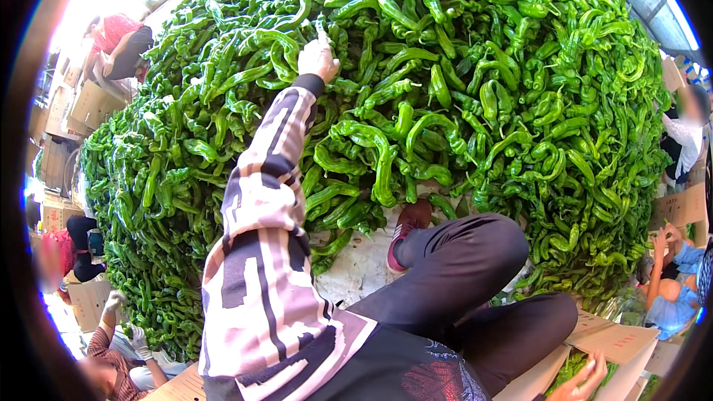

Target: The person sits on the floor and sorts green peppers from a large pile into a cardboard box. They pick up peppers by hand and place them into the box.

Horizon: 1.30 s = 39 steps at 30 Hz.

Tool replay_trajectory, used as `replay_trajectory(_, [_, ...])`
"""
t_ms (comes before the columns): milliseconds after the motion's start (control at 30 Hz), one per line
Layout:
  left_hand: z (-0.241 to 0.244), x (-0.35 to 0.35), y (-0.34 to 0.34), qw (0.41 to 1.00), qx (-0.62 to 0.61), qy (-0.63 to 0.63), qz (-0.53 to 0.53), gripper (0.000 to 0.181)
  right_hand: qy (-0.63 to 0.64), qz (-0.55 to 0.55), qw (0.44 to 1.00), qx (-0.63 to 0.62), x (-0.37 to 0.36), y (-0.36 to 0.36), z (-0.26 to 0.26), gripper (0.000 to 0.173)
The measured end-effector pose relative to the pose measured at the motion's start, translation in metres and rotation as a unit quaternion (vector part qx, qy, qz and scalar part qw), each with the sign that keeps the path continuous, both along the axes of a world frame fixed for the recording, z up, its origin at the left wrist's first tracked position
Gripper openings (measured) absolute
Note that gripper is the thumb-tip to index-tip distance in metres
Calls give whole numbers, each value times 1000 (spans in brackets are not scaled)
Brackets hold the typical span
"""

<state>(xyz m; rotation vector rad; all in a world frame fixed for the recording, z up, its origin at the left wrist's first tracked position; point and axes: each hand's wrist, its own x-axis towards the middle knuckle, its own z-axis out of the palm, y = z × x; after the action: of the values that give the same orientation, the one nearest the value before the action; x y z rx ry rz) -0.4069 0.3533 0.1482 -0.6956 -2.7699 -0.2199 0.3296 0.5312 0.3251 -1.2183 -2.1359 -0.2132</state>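
Note:
My left hand (318,59) reaches out over a large heap of long green peppers (412,67), its forefinger stretched towards the peppers at the far side. The other fingers look curled, and whether they grip a pepper I cannot tell. At the lower right, my right hand (585,380) is above an open cardboard box (618,340) beside my leg. Its fingers are apart and no pepper shows in them. Green peppers (571,370) lie inside that box, partly hidden by the hand and a flap.
My shoe (409,231) rests on the pale floor (356,267) against the heap. A gloved person (120,356) sits at the lower left. Other people (120,44) sit around the heap. Cardboard boxes (94,103) stand along the left, and another box (682,206) is at the right.

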Motion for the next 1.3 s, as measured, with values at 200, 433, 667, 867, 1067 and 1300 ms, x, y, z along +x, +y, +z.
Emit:
replay_trajectory(200, [-41,13,-19,992,-87,88,12,51,51,179,969,-163,-47,23,-42,21])
replay_trajectory(433, [-21,95,-98,979,181,81,-52,40,84,181,954,-224,-48,30,-51,19])
replay_trajectory(667, [86,129,-121,651,733,-187,-65,26,188,266,892,-314,-135,45,-16,18])
replay_trajectory(867, [149,209,-54,499,742,-410,-180,34,46,540,820,-186,-301,0,6,71])
replay_trajectory(1067, [107,256,31,352,673,-622,-191,58,23,451,788,-418,-358,-28,-78,37])
replay_trajectory(1300, [-59,76,52,817,434,-377,-42,59,390,239,466,-757,-359,2,-67,17])
